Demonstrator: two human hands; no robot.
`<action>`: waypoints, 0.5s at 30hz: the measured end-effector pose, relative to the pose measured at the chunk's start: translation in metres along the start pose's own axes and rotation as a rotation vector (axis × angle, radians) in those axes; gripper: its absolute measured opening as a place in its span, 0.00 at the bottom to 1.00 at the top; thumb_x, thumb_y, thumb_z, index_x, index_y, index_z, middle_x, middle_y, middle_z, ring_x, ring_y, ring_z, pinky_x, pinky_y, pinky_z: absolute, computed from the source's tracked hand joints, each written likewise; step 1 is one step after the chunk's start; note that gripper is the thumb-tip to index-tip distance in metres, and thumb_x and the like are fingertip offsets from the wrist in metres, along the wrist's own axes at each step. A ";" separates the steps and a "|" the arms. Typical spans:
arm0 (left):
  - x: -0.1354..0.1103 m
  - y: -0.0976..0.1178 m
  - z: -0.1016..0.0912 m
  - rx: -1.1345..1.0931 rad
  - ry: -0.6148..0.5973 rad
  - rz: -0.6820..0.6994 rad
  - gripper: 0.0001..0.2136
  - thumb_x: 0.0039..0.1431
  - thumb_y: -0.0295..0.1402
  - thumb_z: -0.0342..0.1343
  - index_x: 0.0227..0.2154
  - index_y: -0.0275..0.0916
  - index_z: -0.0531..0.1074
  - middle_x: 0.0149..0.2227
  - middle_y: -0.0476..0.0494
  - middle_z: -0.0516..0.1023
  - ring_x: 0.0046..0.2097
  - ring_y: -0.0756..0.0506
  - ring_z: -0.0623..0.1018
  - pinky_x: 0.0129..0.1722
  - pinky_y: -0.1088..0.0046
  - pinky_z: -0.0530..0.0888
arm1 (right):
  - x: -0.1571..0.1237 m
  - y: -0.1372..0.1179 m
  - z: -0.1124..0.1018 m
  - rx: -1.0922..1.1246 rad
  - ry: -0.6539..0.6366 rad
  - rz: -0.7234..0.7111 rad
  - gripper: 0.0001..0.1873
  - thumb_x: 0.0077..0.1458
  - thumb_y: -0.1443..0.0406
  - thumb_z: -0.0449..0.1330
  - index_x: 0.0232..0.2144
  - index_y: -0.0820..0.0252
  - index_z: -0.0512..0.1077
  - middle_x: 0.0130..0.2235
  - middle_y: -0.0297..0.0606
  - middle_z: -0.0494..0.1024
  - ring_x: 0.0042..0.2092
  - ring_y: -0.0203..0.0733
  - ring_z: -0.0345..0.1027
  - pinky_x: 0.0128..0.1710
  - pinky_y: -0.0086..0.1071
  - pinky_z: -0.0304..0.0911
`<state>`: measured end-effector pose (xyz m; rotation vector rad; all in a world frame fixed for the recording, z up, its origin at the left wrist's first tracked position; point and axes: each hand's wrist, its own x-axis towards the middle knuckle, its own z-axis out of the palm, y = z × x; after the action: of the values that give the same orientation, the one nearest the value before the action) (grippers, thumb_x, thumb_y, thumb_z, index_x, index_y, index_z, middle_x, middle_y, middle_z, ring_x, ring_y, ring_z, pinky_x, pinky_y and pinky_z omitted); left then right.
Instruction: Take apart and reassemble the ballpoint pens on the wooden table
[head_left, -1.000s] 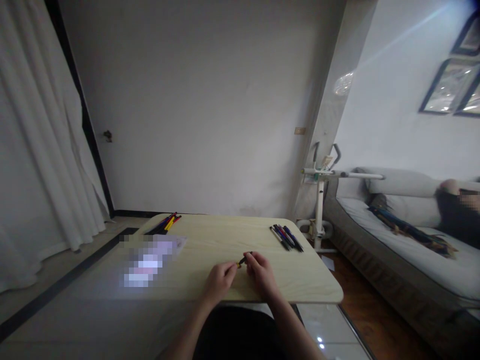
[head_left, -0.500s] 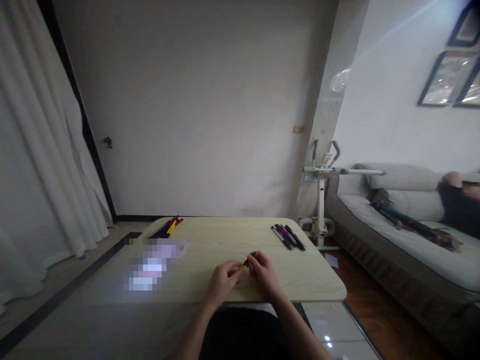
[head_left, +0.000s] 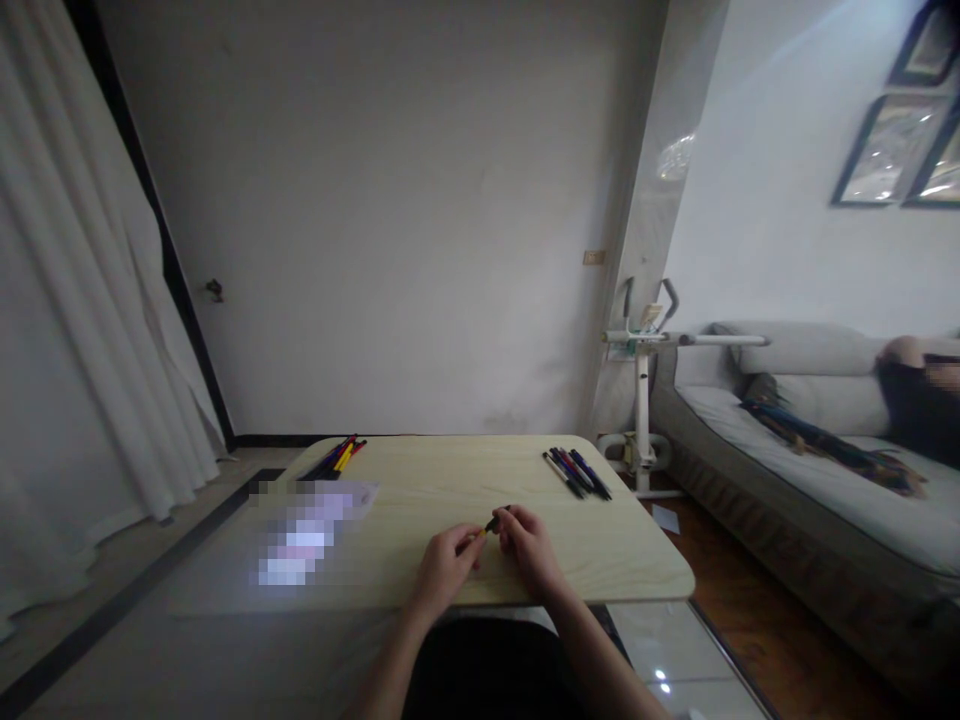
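Note:
Near the table's front edge, both hands are closed on one small pen, which has a yellow part and a black part. My left hand pinches the yellow end between thumb and fingers. At the black end, the fingertips of my right hand are closed. Most of the pen is hidden by the fingers. Beyond my right hand lie several dark and pale pens, roughly side by side. A bunch of black, yellow and red-tipped pens rests at the far left of the table.
The pale wooden table has rounded corners. A blurred-out bright item is at its left. Beyond the right edge stand a white exercise machine and a grey sofa with a person on it.
The view has shifted very slightly. Less of the pen's yellow part shows between my fingers; both hands stay in nearly the same place.

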<state>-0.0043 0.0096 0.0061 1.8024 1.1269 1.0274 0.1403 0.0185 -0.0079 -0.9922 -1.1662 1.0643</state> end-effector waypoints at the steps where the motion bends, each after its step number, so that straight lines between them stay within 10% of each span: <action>1: 0.000 -0.001 0.000 0.004 -0.004 0.005 0.18 0.52 0.43 0.46 0.34 0.34 0.72 0.25 0.45 0.73 0.25 0.50 0.69 0.25 0.76 0.63 | 0.000 -0.001 0.000 -0.004 0.001 -0.002 0.16 0.47 0.54 0.55 0.20 0.62 0.65 0.15 0.28 0.60 0.18 0.29 0.52 0.19 0.25 0.48; 15: 0.000 -0.003 0.000 0.009 0.022 -0.026 0.19 0.50 0.45 0.46 0.34 0.34 0.72 0.19 0.49 0.67 0.22 0.51 0.65 0.21 0.77 0.60 | 0.003 0.004 -0.002 0.141 0.007 0.058 0.20 0.42 0.55 0.58 0.36 0.61 0.68 0.21 0.30 0.65 0.20 0.30 0.55 0.19 0.24 0.49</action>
<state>-0.0048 0.0105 0.0034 1.7831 1.1662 1.0306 0.1421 0.0218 -0.0114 -0.9230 -1.0473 1.1715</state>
